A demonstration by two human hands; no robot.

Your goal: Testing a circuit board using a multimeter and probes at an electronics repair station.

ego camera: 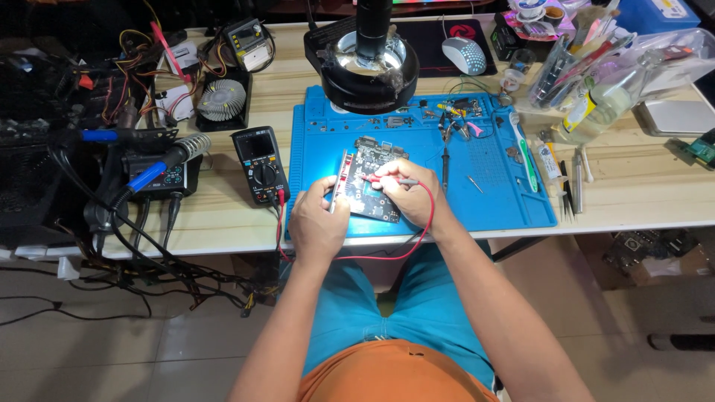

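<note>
Circuit board on blue mat, near counter edge | left hand grips its left edge | right hand pinches red probe onto it | judgement: keep the tip steady, touching one contact only | multimeter just left.

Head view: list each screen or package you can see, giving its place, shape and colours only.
Multimeter: left of the blue mat, black, dark rectangular screen, round dial.
Small meter box: back of the desk, grey, pale screen.
Clear plastic bag: right back, crumpled, holding tools.
Blue box: far right corner.
</note>
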